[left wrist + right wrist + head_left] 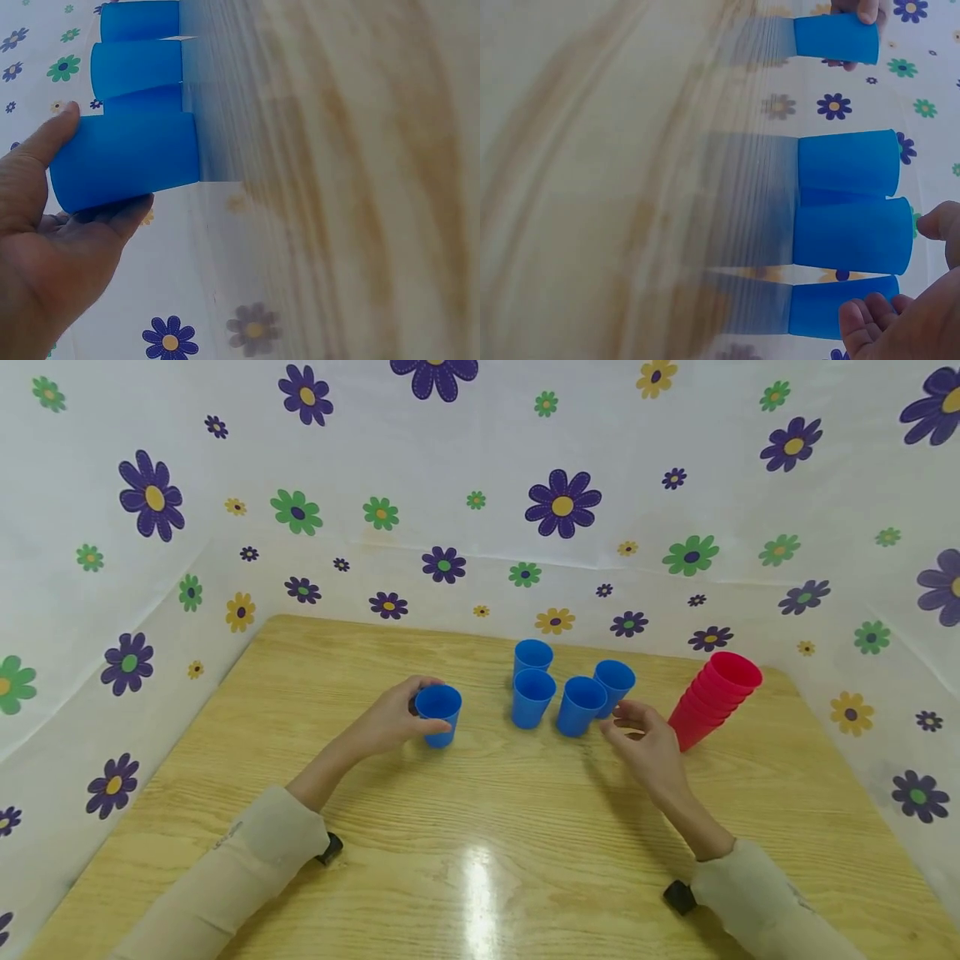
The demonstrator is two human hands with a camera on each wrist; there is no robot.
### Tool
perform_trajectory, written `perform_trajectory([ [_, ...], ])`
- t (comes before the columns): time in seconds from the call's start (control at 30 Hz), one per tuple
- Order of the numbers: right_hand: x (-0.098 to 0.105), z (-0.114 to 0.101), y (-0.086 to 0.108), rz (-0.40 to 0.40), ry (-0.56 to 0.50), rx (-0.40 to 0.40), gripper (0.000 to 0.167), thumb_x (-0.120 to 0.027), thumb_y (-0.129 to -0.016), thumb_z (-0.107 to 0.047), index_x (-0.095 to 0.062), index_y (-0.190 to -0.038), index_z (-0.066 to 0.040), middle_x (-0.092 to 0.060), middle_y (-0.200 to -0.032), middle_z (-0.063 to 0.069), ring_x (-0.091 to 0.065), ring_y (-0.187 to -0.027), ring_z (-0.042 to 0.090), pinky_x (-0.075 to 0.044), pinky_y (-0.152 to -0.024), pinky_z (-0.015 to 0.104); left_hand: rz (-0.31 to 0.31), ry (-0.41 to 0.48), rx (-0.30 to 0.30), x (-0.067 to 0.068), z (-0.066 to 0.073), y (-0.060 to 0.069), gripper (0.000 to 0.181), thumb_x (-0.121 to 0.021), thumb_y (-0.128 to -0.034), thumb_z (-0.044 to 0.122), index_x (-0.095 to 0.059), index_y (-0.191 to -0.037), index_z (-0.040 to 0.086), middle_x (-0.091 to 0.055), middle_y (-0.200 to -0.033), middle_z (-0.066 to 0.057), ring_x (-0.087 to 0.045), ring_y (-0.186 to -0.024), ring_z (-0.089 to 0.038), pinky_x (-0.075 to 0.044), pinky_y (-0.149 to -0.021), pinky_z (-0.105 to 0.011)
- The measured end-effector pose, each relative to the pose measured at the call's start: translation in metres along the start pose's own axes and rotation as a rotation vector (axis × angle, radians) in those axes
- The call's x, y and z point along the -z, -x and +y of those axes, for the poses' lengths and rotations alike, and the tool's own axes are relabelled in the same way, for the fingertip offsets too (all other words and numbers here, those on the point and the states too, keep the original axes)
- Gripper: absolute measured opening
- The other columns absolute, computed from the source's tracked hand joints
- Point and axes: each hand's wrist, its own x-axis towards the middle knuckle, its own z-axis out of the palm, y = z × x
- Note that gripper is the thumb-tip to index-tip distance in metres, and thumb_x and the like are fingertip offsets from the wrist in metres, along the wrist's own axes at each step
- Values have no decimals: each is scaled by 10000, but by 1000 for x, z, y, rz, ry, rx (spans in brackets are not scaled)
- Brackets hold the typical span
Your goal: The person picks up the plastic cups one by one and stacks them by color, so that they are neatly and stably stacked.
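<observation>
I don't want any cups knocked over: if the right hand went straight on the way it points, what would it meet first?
Most likely the rightmost blue cup, just ahead of the right hand; depth is hard to judge, so whether the two already touch is unclear.

Black blocks (330,849) adjoin 2 beige sleeves (232,868).
</observation>
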Motion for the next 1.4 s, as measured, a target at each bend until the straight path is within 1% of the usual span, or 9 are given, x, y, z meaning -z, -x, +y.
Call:
perform_trajectory([
  [0.13, -3, -3, -2, -5, -25, 14, 551, -687, -1010, -234, -506, -1431, 71, -597, -1365, 255, -597, -1214, 375, -426, -866, 47, 11, -22, 0, 0, 1, 1, 739, -806, -925, 203, -411, -1522, 18, -476, -1513, -233, -467, -1380, -439, -412, -1120, -582],
  [0.33, -7, -7, -3, -15, -47, 23, 556, -703, -993, -181, -496, -1433, 88, -593, -1365, 268, -597, -1214, 385, -435, -854, 49, 10, -55, 5, 0, 3, 0, 738, -797, -933, 202, -405, -1532, 22, -473, -1520, -229, -461, -1384, -442, -414, -1115, -592],
  [0.5, -12, -9, -6, -22, -31, 15, 566, -717, -992, -217, -504, -1424, 80, -607, -1349, 256, -608, -1208, 377, -448, -844, 68, 7, -67, 5, -2, 3, 0, 728, -794, -937, 208, -415, -1536, 41, -474, -1526, -222, -458, -1386, -446, -416, -1111, -598],
  [0.63, -15, -11, -9, -6, -8, -1, 599, -732, -986, -269, -510, -1417, 82, -616, -1331, 252, -609, -1192, 374, -459, -814, 83, 11, -62, 11, -3, 2, 0, 736, -793, -937, 210, -406, -1540, 40, -462, -1532, -230, -449, -1389, -459, -416, -1108, -606],
  [0.73, -18, -13, -10, 11, 12, -10, 614, -743, -978, -302, -522, -1406, 80, -624, -1320, 248, -612, -1181, 370, -472, -809, 114, 13, -51, 21, -4, 3, 0, 753, -800, -931, 209, -397, -1548, 51, -443, -1547, -226, -434, -1401, -460, -407, -1115, -608],
  [0.93, -21, -16, -14, 43, 22, -31, 632, -765, -958, -341, -539, -1381, 71, -640, -1294, 236, -619, -1173, 358, -488, -882, 243, 6, -36, 18, -3, 5, 1, 807, -797, -934, 250, -350, -1582, 71, -402, -1580, -211, -413, -1419, -450, -397, -1122, -609],
  [1.13, -25, -16, -17, 58, 9, -40, 675, -785, -938, -361, -531, -1395, 65, -643, -1284, 235, -619, -1173, 357, -495, -884, 260, -6, 0, 15, -2, 7, 2, 813, -794, -932, 315, -355, -1574, 77, -426, -1554, -215, -438, -1394, -453, -423, -1095, -619],
  [1.3, -28, -18, -19, 64, 4, -46, 687, -793, -932, -354, -520, -1403, 64, -641, -1284, 238, -617, -1175, 361, -506, -914, 321, -7, -6, 13, -2, 7, 2, 771, -786, -940, 313, -391, -1558, 76, -446, -1544, -212, -448, -1387, -454, -428, -1090, -620],
  [1.4, -30, -19, -19, 66, 0, -54, 697, -794, -931, -354, -508, -1411, 63, -637, -1285, 236, -616, -1170, 358, -508, -917, 327, -9, -11, 15, -2, 8, 3, 743, -782, -944, 302, -412, -1549, 80, -460, -1537, -208, -453, -1385, -451, -430, -1090, -617],
])
